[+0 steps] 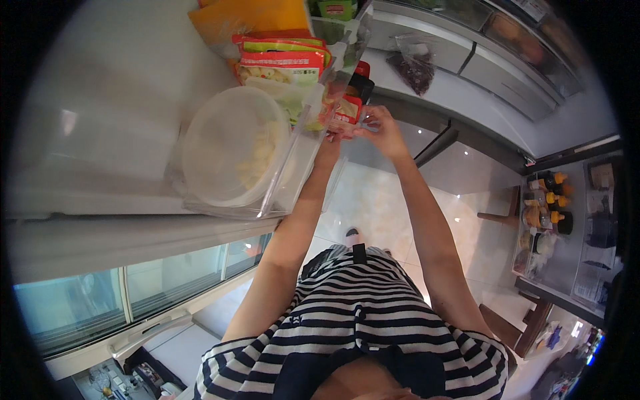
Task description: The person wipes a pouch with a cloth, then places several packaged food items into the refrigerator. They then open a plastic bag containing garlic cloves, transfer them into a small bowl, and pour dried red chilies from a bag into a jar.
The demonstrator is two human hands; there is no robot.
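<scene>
Both my hands are at the lower door shelf of an open refrigerator, beyond the clear upper door bin point(280, 185). My left hand point(336, 136) is partly hidden behind the bin's edge, beside a red and clear food packet point(346, 111). Just right of that packet is my right hand point(378, 127), its fingers bent around a small clear piece, perhaps plastic film or the packet's edge. Dark jars with a red lid point(362, 70) stand behind the packet. In the upper bin are a round translucent container point(232, 147) with pale yellow pieces inside and red and green food packets point(282, 65).
A clear bag of dark food point(412, 67) lies on a refrigerator shelf above closed drawers point(510, 80). The other open door, at right, holds bottles with yellow caps point(555, 200). Wooden furniture legs point(500, 218) and a sliding window point(175, 270) are farther off.
</scene>
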